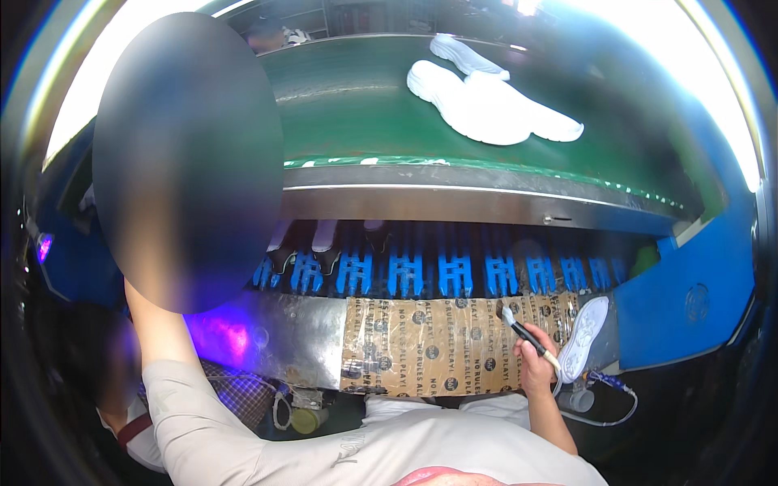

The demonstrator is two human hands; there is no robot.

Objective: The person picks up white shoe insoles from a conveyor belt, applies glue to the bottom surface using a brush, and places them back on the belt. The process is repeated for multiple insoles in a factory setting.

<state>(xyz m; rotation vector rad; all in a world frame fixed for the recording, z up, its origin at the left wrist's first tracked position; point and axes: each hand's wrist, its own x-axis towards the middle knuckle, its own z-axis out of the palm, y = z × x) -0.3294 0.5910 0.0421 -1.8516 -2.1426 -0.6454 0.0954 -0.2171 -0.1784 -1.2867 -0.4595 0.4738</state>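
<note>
Over the right part of a cardboard-covered ledge, my right hand (536,364) is closed around a brush (527,334). It has a dark handle and pale bristles pointing up and to the left, and a thin tube seems to run from its lower end. Just right of that hand lies a white shoe sole (583,340), with its inner side showing. My left forearm (156,328) reaches up and forward on the left. A large blurred oval covers the left hand, so its fingers and anything in them are hidden.
Beyond the ledge (429,348) runs a row of blue brackets (405,274), with shoe parts hanging at its left. Several white soles (478,105) lie on the green conveyor belt (348,121). A blue machine panel (689,300) bounds the right. Someone's arm (115,409) shows at lower left.
</note>
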